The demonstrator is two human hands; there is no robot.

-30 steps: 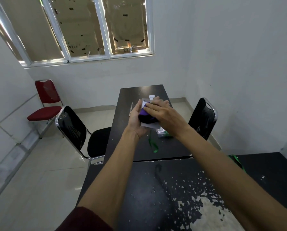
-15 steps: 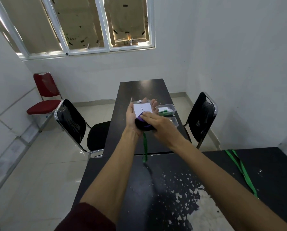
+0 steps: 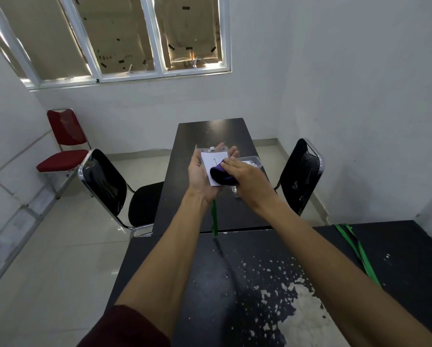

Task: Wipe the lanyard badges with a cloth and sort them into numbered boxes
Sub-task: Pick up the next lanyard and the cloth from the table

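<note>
**Presently wiping: badge marked 1, held in the hand over the far table**

The left hand [image 3: 202, 172] is lying palm up with its fingers straight and spread, carrying a white badge [image 3: 213, 160] marked with a 1. The badge is resting flat across the palm and fingers, above the far table [image 3: 210, 131], at 12 o'clock from the wearer.

The right hand [image 3: 246, 174] is lying across from 4 o'clock. Its fingers are curving over a bunched dark purple cloth [image 3: 220, 176] and pressing it onto the lower right part of the badge; the thumb is hidden.

A green lanyard [image 3: 214, 219] is hanging from under the left wrist toward 6 o'clock.

A clear box [image 3: 254, 162] is sitting on the far table at 3 o'clock of the badge, partly behind the right hand; its contents are too indistinct to tell.

A second lanyard [image 3: 355, 249], also green, is lying on the near table [image 3: 410, 246] at 4 o'clock of the hands, well apart from them.

A black chair [image 3: 104, 181] is standing at 9 o'clock of the far table.
</note>
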